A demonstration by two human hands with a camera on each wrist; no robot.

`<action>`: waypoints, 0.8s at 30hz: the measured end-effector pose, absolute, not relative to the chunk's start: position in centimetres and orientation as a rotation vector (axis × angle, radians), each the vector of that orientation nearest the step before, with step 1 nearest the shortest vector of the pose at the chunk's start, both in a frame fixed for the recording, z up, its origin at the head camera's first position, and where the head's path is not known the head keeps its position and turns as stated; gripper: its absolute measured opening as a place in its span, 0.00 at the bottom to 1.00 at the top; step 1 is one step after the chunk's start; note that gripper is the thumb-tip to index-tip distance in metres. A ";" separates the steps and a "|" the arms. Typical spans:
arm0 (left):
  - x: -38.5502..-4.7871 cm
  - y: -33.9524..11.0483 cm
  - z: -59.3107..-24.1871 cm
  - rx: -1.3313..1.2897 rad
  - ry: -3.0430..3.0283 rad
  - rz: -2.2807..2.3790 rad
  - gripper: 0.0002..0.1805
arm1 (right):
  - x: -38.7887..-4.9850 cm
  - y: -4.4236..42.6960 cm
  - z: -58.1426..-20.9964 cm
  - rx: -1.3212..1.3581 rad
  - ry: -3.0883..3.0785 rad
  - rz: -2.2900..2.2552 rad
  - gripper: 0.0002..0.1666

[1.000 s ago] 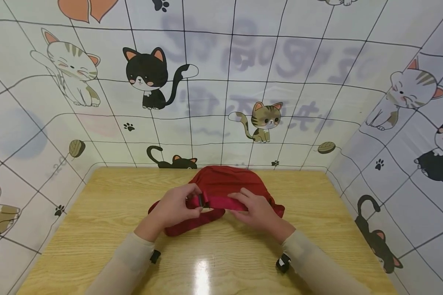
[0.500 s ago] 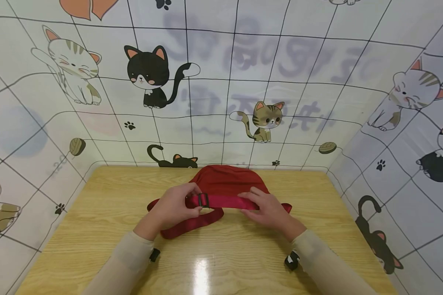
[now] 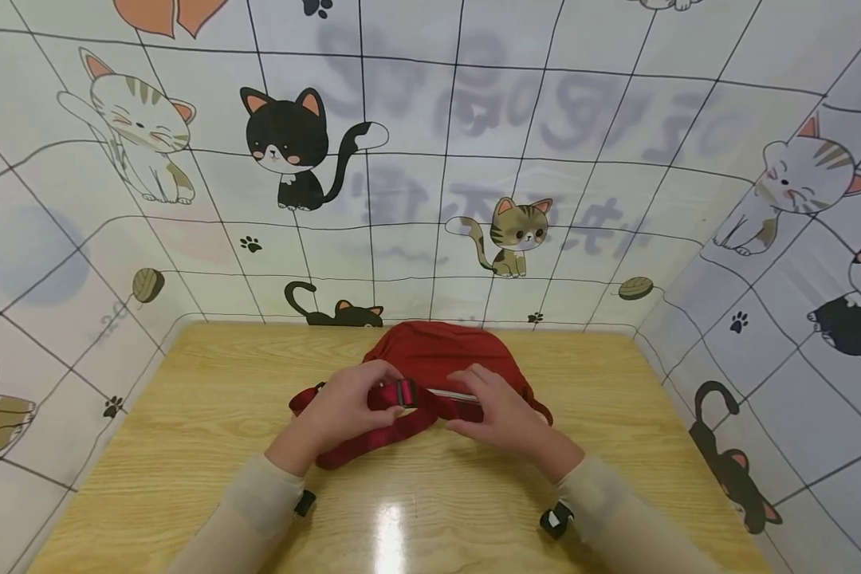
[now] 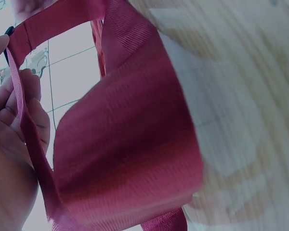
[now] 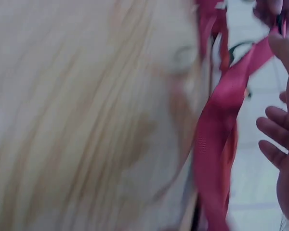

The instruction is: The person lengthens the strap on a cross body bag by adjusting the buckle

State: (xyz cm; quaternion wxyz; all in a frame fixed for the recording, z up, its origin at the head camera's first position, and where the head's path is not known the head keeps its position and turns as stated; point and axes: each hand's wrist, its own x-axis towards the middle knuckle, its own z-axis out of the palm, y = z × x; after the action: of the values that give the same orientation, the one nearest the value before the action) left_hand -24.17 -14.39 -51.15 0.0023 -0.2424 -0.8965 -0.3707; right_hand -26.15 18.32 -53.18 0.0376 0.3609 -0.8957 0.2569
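Observation:
A red bag (image 3: 445, 351) lies at the table's back edge. The left hand (image 3: 340, 410) pinches its crimson strap (image 4: 33, 139) beside a black slider buckle (image 3: 406, 393). In the left wrist view the left hand (image 4: 14, 130) has its thumb on one side of the strap, fingers behind. To the right of the buckle, the right hand (image 3: 502, 414) is at the strap with thumb and fingers apart. The right wrist view shows the right hand (image 5: 286, 110) with loose, spread fingers and the strap (image 5: 221, 115) hanging beside it. A strap loop (image 3: 373, 438) rests on the table.
The wooden table (image 3: 430, 510) reflects a bright light near its front. Behind and on both sides stand sheets (image 3: 416, 183) printed with cats and grid lines. Small black devices (image 3: 556, 520) are at both wrists.
The right hand shifted right with the taut strap, then came back left and let go. The strap between the hands now sags and twists, and the buckle has moved slightly right.

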 end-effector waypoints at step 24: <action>-23.9 -14.2 -51.3 -0.870 -2.825 -1.241 0.12 | -25.2 14.2 -51.2 1.287 -2.425 0.822 0.32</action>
State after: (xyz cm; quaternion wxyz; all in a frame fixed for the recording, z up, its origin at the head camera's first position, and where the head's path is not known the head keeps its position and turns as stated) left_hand -23.89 -14.25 -51.26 -0.0321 -0.2711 -0.8808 -0.3869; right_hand -25.18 14.21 -51.17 0.1375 0.4448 -0.8382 0.2841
